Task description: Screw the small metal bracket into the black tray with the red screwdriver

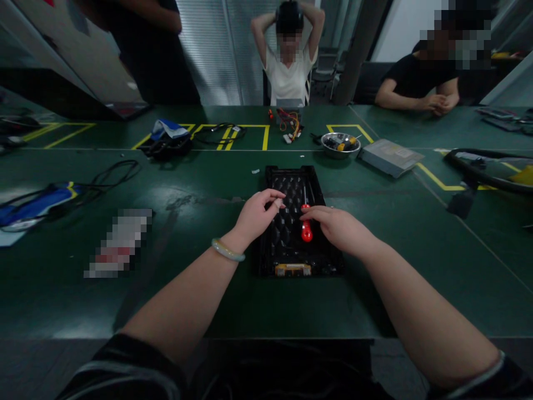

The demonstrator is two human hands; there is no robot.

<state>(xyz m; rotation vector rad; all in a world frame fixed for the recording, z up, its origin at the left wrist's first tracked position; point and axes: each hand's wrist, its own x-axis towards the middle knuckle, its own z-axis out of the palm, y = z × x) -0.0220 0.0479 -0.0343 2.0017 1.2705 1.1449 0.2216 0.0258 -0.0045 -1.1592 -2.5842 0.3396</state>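
Note:
A black plastic housing (270, 244) lies on the green table, with a moulded pattern inside and a tan connector board (293, 270) at its near edge. Over its left part is my left hand (259, 214), fingers slightly curled and apart, with a bangle (228, 250) on the wrist; I see nothing held in it. My right hand (343, 228) reaches in from the right, its fingers closed across the handle of a red screwdriver (307, 232). The screwdriver's shaft points away from me, and the underside of this grip is hidden.
Beyond the housing stand a metal bowl (340, 153) of tools, a flat grey metal box (390, 157) and a bundle of coloured wires (295, 125). Blue-and-black items with cables (45, 200) lie at left. A pixelated object (122, 241) is nearer. Several people are across the table.

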